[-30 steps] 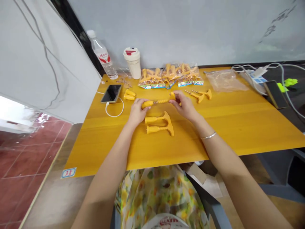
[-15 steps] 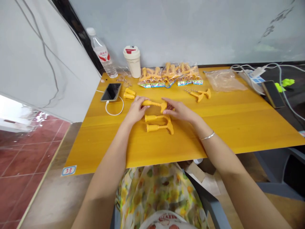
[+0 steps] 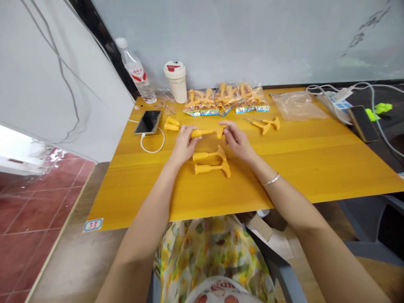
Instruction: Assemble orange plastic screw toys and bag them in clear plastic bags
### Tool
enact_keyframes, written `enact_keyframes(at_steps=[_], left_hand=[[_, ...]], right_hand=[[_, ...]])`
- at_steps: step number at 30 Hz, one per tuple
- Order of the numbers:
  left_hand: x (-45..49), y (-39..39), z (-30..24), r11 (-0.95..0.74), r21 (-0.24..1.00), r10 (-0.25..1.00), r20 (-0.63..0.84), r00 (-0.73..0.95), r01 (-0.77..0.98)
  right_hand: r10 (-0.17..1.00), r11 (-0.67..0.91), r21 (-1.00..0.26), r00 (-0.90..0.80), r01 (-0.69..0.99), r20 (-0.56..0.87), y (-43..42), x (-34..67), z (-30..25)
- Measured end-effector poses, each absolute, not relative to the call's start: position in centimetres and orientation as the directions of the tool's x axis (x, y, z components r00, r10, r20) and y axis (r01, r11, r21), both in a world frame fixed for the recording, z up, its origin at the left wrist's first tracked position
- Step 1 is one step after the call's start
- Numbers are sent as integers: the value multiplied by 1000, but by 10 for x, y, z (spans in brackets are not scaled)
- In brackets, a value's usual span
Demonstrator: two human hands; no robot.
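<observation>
My left hand and my right hand together grip one yellow T-handled corkscrew toy just above the yellow table. The left fingers close on its cap end, the right fingers on its handle end. Two more finished yellow corkscrew toys lie side by side right below it. Two loose yellow caps rest left of the hands. A pair of uncapped corkscrew toys lies to the right.
At the table's back stand a water bottle, a white cup, packed bags of yellow toys and an empty clear bag. A phone with a white cable lies left. A power strip, cables and another phone sit far right.
The cap has slid fully over the screw, so the held toy looks shorter. Both hands dipped toward the finished pair, then rose slightly again.
</observation>
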State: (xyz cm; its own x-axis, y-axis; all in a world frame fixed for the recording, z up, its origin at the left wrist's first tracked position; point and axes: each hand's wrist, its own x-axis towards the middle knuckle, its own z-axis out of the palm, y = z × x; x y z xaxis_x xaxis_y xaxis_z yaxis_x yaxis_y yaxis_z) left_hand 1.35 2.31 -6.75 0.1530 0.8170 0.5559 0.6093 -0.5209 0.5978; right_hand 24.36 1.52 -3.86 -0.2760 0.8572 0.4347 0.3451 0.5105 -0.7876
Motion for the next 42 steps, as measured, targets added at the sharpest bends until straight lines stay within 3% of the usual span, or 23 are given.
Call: enact_keyframes(at_steps=[2,5,8,11,16,20,24,26,30,33,36,39,42], left_hand=[[13,23,-68,-516,593,818,556,149,618],[16,20,-65,-541,563,806,558,195,624],[19,16,-62,-576,526,782,576,236,626],[20,14,-60,-596,493,766,585,265,634],[23,14,-61,-579,514,789,548,277,633],[17,17,-65,-411,593,883,448,141,692],[6,23,-70,-171,600,950,310,-30,782],[3,24,-71,-170,577,969,246,29,799],[2,19,-65,-279,543,959,117,257,792],[0,13,-58,-315,528,934,27,355,789],[-3,12,-53,-336,577,924,50,379,745],[-11,21,-56,-301,595,946,285,155,746],[-24,35,-66,-224,571,878,471,-91,790]], right_hand=[[807,589,-679,-372,439,459,14,247,-36],[855,517,-634,-327,575,402,10,247,-32],[936,350,-761,-231,546,265,7,241,-29],[966,146,-899,-255,413,40,5,236,-26],[966,-5,-940,-241,342,-93,10,237,-28],[945,170,-858,-328,485,2,13,241,-35],[816,505,-561,-574,656,64,8,240,-35],[749,582,-503,-662,639,26,5,239,-33],[692,558,-609,-721,564,-34,9,247,-25],[829,447,-599,-559,664,0,22,270,-20],[977,197,-400,-146,895,155,38,305,-18],[945,-169,-246,228,954,234,48,336,-21],[911,-337,-190,370,922,181,51,351,-27]])
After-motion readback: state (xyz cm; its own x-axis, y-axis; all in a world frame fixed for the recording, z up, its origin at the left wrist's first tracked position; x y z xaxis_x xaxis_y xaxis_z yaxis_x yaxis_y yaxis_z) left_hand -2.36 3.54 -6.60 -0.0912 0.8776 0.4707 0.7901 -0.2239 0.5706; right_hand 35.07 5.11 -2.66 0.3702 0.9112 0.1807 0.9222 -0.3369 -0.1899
